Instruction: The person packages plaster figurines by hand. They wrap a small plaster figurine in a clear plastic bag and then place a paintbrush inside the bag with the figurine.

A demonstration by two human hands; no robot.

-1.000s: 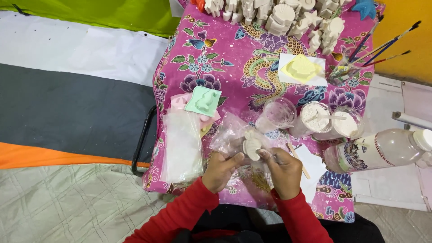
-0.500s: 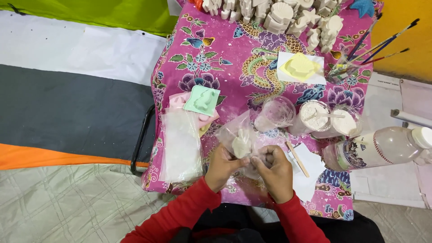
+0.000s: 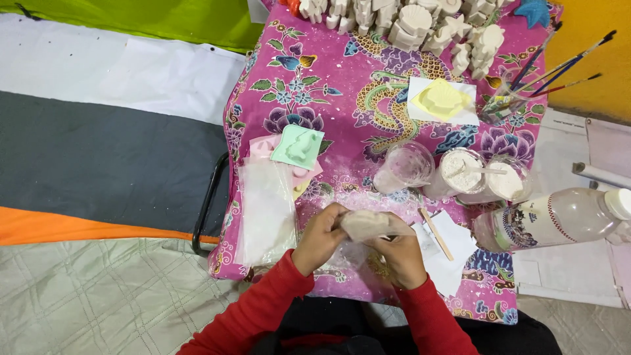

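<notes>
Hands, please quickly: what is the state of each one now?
Left hand: closed on the white plaster piece in a clear plastic bag.
Right hand: closed on the same piece from the other side.

Long red sleeves to the wrists — snug knit, left hand (image 3: 320, 235), right hand (image 3: 401, 256) bare

Clear plastic bottle (image 3: 559, 220) lying at table's right edge, white cap, patterned red-blue label (image 3: 522, 227). Flat stack of clear plastic bags (image 3: 265, 212) at table's left front.
</notes>
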